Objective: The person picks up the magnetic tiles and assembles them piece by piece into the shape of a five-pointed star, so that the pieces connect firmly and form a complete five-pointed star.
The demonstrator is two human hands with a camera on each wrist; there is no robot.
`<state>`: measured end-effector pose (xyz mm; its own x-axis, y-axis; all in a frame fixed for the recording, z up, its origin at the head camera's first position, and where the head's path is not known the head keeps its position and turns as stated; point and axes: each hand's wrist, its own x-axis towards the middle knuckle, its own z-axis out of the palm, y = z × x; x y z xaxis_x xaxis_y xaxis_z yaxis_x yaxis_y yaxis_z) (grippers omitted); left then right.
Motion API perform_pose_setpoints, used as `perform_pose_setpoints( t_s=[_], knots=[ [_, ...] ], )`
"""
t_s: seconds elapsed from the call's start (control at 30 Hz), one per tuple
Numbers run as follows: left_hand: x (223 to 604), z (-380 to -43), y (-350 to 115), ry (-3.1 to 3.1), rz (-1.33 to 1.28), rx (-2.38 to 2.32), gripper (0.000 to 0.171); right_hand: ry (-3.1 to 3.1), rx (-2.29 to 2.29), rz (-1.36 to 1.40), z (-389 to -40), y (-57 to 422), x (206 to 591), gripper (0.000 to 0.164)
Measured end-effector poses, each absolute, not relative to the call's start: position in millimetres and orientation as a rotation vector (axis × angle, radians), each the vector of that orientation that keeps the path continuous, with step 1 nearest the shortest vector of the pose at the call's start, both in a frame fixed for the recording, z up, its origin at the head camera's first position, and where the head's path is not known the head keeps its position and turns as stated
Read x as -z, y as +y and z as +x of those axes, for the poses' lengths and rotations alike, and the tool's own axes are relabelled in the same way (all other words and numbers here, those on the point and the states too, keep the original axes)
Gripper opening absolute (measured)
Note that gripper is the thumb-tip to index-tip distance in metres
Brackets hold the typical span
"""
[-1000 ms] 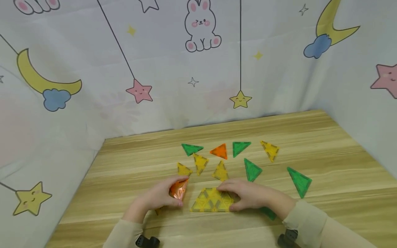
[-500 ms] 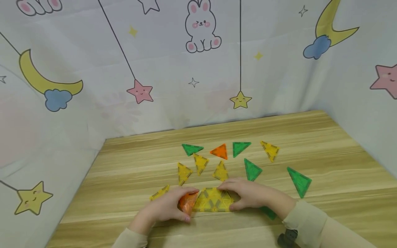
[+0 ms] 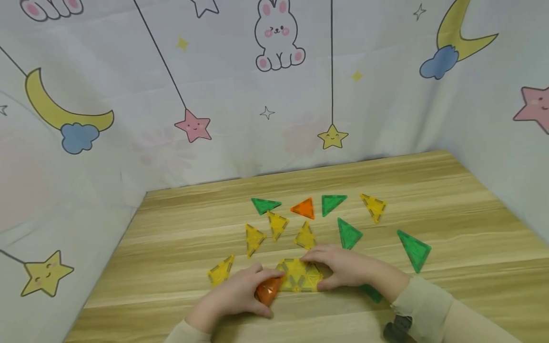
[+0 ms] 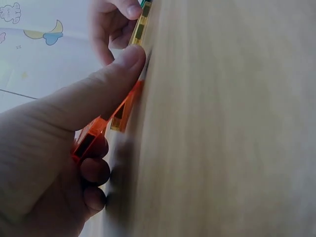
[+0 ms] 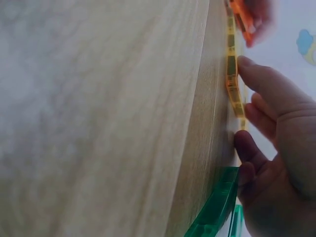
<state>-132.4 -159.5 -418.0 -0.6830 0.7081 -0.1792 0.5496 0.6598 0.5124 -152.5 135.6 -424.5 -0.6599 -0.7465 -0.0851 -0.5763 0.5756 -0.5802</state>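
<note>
- L hand [image 3: 240, 291] grips an orange piece [image 3: 269, 289] btwn thumb & fingers, tilted, at the L end of a joined yellow tile group [image 3: 296, 276] — contact unclear.
- R hand [image 3: 343, 267], thumb & fingers curled, holds the group's R end on the wood tbl [image 3: 141, 305].
- Green tile [image 3: 371, 293] partly hidden nr R wrist.
- Loose yellow tile [image 3: 220, 270] nr L hand; bunny-print backdrop [image 3: 231, 85] behind.

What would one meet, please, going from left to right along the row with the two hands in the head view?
Left hand, the orange piece it holds, joined yellow tiles, right hand, rightmost green tile.
</note>
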Motion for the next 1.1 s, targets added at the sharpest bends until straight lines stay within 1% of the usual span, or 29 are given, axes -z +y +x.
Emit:
perform_pose_setpoints(
  t_s=[0.33,1.1],
  knots=[
    [425.3,-128.0,-156.3,2.625,1.188,-0.533,0.076,2.5,0.735,-1.098,-154.4,135.0,424.7,0.059],
    [430.4,-119.7,-148.6,2.698,1.412,-0.443,0.078,2.503,0.711,-1.089,-151.0,135.2,423.0,0.058]
  ],
)
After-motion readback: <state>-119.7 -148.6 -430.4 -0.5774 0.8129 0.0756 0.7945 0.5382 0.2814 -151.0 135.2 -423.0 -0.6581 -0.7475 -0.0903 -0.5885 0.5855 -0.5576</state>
